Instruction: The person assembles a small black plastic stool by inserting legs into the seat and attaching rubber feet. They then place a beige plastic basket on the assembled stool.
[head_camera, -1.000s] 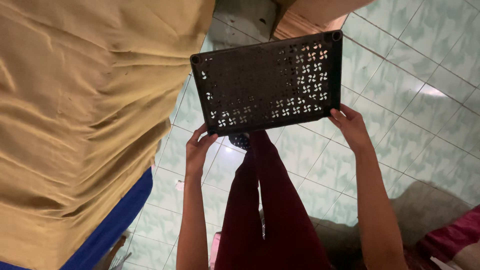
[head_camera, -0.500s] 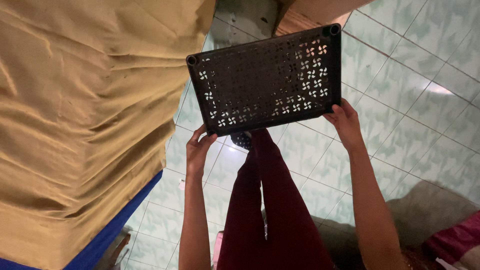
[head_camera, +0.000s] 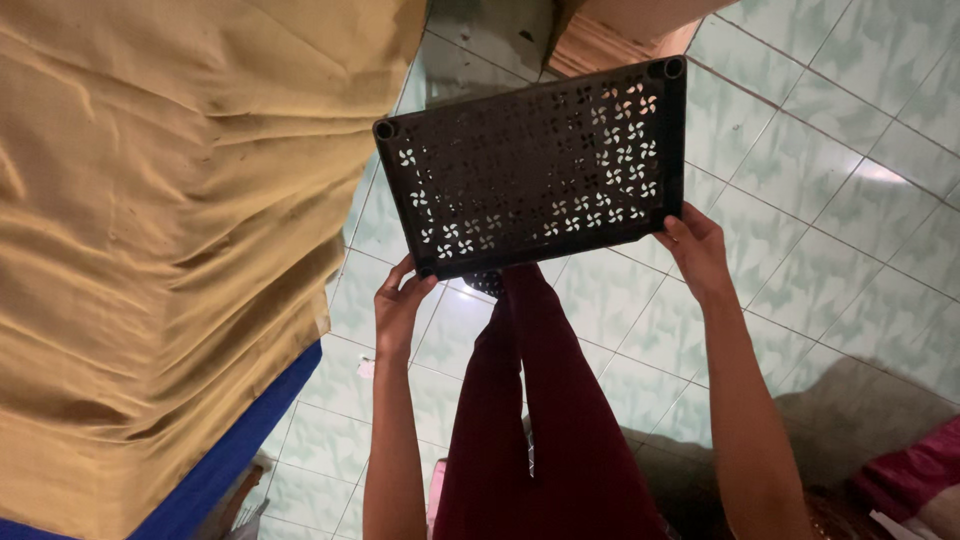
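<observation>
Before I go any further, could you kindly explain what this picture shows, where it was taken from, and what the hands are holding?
The single view comes from a camera worn on a person's head, looking down. Both bare hands hold a black perforated plastic shelf panel above the floor: the left hand grips one near corner, the right hand the other. Below are the person's legs in dark red trousers and a pale green tiled floor. A tan cloth with a blue edge fills the left side.

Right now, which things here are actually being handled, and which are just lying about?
In hand:
- black perforated shelf panel
- left hand at its near corner
- right hand at the other near corner

Lying about:
- yellow cloth
- blue fabric beneath it
- wooden piece
- green tiled floor
</observation>
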